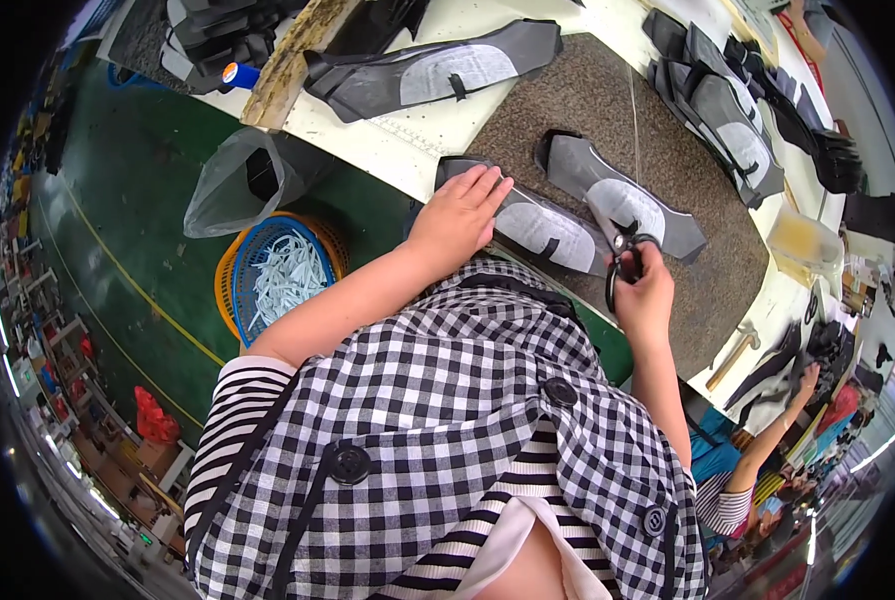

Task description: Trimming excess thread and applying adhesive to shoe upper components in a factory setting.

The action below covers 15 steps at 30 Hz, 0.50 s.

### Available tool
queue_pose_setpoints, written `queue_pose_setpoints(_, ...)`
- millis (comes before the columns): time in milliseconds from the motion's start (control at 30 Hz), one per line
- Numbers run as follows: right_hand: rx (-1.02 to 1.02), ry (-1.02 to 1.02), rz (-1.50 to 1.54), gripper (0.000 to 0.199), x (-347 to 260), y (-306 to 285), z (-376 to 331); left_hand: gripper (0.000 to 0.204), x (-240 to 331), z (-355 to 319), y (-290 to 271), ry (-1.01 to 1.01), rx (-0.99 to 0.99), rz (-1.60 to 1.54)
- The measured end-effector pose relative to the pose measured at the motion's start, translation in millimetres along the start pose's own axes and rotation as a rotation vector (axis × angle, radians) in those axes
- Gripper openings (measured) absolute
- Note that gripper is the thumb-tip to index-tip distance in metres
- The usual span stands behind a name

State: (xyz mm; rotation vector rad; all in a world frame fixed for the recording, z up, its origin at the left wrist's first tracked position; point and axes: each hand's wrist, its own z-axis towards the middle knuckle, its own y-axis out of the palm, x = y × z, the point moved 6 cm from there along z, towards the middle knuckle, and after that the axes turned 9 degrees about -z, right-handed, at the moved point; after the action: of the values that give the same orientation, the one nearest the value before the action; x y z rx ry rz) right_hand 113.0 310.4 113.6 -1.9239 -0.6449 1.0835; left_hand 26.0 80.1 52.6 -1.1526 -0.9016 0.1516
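Observation:
At the near edge of a brown speckled mat [702,315] lies a flat dark grey piece [527,212] with a whitish patch and a small black tab. My left hand [459,215] rests on its left end, fingers stretched out flat. Black-handled scissors [621,262] are in my right hand [648,290], fingers wrapped round the handles. Their blades point away from me, over the right end of that piece and beside a second, similar grey piece [622,200]. Whether the blades touch either piece I cannot tell.
More grey pieces lie stacked at the far left [437,72] and far right [717,110]. Beyond the mat's right side is a hammer [735,358]. A basket [229,290] of white strips and a plastic bag [229,190] stand left. A co-worker's arm [775,430] reaches in at right.

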Motion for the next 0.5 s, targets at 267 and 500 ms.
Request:
queue_pose_setpoints(267,0.064,0.094,-0.037,0.024,33,10,24,0.059,3,5,6,0.047,-0.022,0.106)
queue_pose_setpoints(500,0.069,0.103,-0.066,0.027,42,25,35,0.055,28,14,-8,0.018,-0.008,0.11)
